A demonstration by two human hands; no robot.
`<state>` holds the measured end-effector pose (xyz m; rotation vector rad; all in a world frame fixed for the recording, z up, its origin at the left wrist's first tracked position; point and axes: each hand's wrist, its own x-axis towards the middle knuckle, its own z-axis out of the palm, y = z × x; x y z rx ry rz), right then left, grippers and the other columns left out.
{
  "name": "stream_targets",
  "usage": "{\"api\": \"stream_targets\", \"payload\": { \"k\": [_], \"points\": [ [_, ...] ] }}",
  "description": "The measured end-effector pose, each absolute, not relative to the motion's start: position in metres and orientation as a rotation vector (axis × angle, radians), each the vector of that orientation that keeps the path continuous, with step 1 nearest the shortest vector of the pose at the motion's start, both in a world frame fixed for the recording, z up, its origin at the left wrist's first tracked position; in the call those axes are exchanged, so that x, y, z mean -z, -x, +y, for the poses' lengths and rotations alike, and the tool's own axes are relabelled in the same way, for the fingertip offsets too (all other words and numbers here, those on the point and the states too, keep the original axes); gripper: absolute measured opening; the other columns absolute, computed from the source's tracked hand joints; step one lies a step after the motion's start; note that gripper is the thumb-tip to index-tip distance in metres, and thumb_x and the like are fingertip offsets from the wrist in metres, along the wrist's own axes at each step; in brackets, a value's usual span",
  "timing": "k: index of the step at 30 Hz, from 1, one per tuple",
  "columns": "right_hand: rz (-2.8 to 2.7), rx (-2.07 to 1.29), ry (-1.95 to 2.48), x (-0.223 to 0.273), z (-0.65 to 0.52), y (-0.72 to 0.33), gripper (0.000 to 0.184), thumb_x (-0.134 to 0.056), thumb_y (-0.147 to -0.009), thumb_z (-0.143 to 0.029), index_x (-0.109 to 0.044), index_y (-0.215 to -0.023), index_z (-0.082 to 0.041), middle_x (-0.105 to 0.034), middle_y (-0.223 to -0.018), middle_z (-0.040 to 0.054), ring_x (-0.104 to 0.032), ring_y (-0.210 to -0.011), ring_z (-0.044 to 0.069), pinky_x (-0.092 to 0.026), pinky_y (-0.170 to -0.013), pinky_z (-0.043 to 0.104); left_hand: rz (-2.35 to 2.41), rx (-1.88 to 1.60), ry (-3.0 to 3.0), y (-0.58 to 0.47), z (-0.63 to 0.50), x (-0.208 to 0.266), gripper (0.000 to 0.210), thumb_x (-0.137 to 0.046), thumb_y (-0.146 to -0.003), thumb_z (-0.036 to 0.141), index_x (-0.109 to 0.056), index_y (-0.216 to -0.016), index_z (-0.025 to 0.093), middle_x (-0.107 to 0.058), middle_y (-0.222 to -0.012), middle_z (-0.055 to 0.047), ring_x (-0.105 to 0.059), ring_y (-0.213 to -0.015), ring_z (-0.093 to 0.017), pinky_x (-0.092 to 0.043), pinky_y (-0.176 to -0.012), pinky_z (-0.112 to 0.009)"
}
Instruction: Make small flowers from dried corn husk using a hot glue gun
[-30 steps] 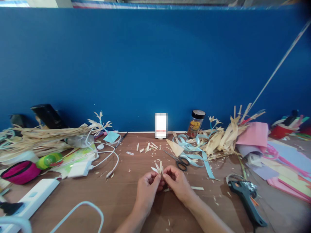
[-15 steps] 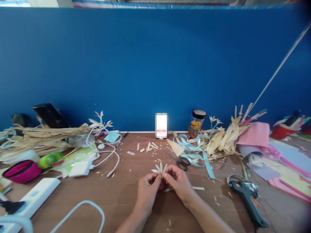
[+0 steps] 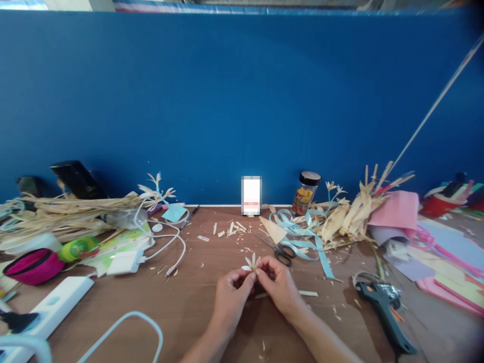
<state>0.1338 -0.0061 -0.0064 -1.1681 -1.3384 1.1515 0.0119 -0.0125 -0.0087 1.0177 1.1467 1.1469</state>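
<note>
A small pale flower of dried husk petals [image 3: 252, 261] is pinched between both hands above the brown table. My left hand [image 3: 235, 291] grips its base from the left, thumb and fingertips together. From the right, my right hand [image 3: 278, 285] pinches the same base, its thumb close to the left thumb. The fingertips hide the flower's lower part. Just beyond the right hand lie dark-handled scissors [image 3: 283, 253]. A pale strip [image 3: 308, 293] rests on the table beside the right wrist.
Husk scraps [image 3: 235, 229] lie ahead, near a light blue ribbon [image 3: 321, 257] and a black-lidded jar [image 3: 305, 192]. A glue gun [image 3: 385, 310] is at right by coloured paper. Left are husk bundles [image 3: 75, 209], a white cable [image 3: 181, 242] and a power strip [image 3: 56, 307]. A blue partition [image 3: 227, 101] stands behind.
The flower has turned slightly and shifted a little to the right in the fingers. Both hands keep their pinch on it; the things around look the same.
</note>
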Motion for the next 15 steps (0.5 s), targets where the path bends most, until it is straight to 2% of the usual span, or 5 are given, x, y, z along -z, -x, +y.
{"api": "stream_targets", "payload": {
  "k": [7, 15],
  "points": [
    [-1.235, -1.172, 1.192, 0.0086, -0.0052, -0.1343, 0.022, -0.057, -0.071, -0.034, -0.05, -0.062, -0.016, -0.048, -0.055, -0.0043, -0.042, -0.051, 0.009, -0.033, -0.049, 0.019, 1.174, -1.117, -1.075, -0.0111, -0.013, 0.0053, 0.024, -0.061, -0.064, 0.035, -0.066, -0.072, 0.012, -0.059, -0.055, 0.0, -0.049, -0.051, -0.011, -0.038, -0.049, -0.019],
    [-1.256, -1.177, 1.209, 0.0075, -0.0062, -0.1355, 0.027, -0.056, -0.071, -0.04, -0.051, -0.062, -0.015, -0.046, -0.051, -0.0049, -0.038, -0.047, 0.008, -0.03, -0.046, 0.019, 1.163, -1.104, -1.114, -0.0101, -0.0137, 0.0016, 0.023, -0.058, -0.068, 0.034, -0.066, -0.071, 0.013, -0.059, -0.057, 0.0, -0.049, -0.054, -0.012, -0.037, -0.052, -0.019]
  ]
}}
